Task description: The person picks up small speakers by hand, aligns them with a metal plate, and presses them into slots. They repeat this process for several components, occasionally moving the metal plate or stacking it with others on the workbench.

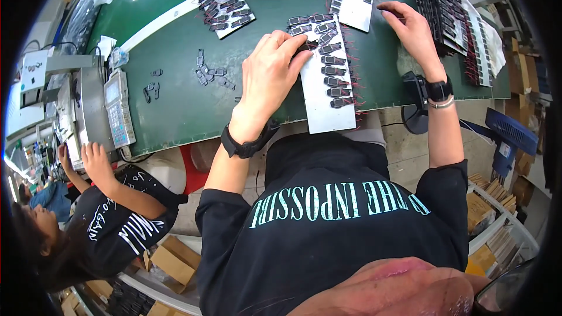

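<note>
At twelve o'clock on the green table (175,99), left hand (272,73) pinching a small dark wired part (308,45) over a pale strip (328,114) of like parts. Right hand (413,29) at one o'clock, fingers flat, spread. Probably light, stiff, thin-wired: best gripped by casing edges.

the belt (175,99) is a matt green, rubbery-looking sheet with a faint sheen under the lamps. the long tray (328,108) looks like dull grey sheet, smooth and unpainted. the small parts (333,70) on it are dark plastic with a light gloss, trailing thin red wires. the left hand (269,76) wears a matt black rubbery wrist strap. the right hand (413,29) wears a black watch and a shiny metal bangle. the stacked trays (436,9) look like dark plastic.
</note>
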`<state>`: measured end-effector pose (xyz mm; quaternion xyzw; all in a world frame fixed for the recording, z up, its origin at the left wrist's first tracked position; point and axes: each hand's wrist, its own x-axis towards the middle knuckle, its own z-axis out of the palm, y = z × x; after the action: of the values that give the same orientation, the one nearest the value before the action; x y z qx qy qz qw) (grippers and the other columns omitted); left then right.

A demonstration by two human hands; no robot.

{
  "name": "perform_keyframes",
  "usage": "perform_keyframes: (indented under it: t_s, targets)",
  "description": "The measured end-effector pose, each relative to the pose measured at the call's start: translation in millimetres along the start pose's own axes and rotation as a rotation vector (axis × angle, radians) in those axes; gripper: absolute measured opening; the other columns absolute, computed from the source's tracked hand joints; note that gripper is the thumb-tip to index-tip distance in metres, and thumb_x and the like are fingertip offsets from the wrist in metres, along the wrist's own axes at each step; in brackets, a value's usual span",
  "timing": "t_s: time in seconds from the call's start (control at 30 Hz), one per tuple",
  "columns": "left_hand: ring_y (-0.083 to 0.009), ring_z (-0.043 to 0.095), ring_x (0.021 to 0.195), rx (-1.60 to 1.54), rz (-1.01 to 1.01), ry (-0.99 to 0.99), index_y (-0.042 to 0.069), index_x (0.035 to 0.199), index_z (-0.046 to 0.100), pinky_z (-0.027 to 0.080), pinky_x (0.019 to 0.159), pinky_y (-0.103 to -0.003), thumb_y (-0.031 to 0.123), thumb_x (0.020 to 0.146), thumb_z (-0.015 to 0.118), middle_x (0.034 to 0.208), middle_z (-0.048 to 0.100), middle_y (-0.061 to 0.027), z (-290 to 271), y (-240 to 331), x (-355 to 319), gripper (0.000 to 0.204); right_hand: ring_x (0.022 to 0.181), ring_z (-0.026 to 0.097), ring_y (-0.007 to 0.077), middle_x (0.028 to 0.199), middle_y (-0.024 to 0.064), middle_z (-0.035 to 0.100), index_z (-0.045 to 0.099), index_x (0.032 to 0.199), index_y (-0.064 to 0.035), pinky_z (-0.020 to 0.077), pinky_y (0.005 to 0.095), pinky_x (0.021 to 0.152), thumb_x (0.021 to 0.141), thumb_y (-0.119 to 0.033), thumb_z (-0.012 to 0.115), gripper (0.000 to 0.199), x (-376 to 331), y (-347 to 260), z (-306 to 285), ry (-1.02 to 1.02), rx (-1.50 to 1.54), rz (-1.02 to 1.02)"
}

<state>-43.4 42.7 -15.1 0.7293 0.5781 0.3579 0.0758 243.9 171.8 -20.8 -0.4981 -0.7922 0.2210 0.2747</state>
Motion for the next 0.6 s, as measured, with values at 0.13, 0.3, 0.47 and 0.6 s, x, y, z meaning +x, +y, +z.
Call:
perform_keyframes:
  t_s: [0.13, 0.3, 0.47, 0.6]
  targets:
    - [-0.0213, 0.063, 0.086, 0.043, 0.083, 0.005, 0.012, 0.100, 0.071, 0.054, 0.066, -0.035, 0.015, 0.080, 0.076, 0.091, 0.063, -0.0029, -5.4, -2.3, -1.5, 0.021, 0.081, 0.063, 0.0178, 0.098, 0.0076, 0.068, 0.068, 0.116, -0.0052, 0.0484, 0.0269, 0.074, 0.095, -0.015, 0.062, 0.024, 16.3, 10.5, 1.0, 0.032, -0.154, -0.116]
    - [-0.0203, 0.063, 0.088, 0.069, 0.141, 0.020, 0.013, 0.097, 0.071, 0.055, 0.065, -0.033, 0.013, 0.079, 0.076, 0.092, 0.064, -0.0012, -8.0, 1.4, -2.5, 0.018, 0.081, 0.064, 0.0247, 0.095, 0.0101, 0.065, 0.069, 0.113, -0.0051, 0.0497, 0.0300, 0.074, 0.093, -0.014, 0.063, 0.022, 23.4, 13.7, 8.1, 0.049, -0.262, -0.208]
    - [-0.0199, 0.062, 0.088, 0.145, 0.201, 0.079, 0.011, 0.094, 0.070, 0.055, 0.065, -0.032, 0.011, 0.079, 0.074, 0.095, 0.065, -0.0007, -7.6, 0.5, -2.4, 0.016, 0.081, 0.065, 0.0253, 0.094, 0.0103, 0.065, 0.069, 0.110, -0.0046, 0.0503, 0.0314, 0.075, 0.093, -0.014, 0.063, 0.020, 23.9, 11.4, 18.7, 0.071, -0.231, -0.216]
    - [-0.0197, 0.062, 0.087, 0.229, 0.206, 0.129, 0.009, 0.092, 0.069, 0.055, 0.064, -0.031, 0.008, 0.077, 0.072, 0.095, 0.065, -0.0017, -2.3, 5.1, -8.1, 0.015, 0.081, 0.065, 0.0253, 0.094, 0.0107, 0.065, 0.068, 0.110, -0.0043, 0.0509, 0.0322, 0.075, 0.093, -0.013, 0.064, 0.019, 26.4, 7.3, 27.2, 0.096, -0.269, -0.193]
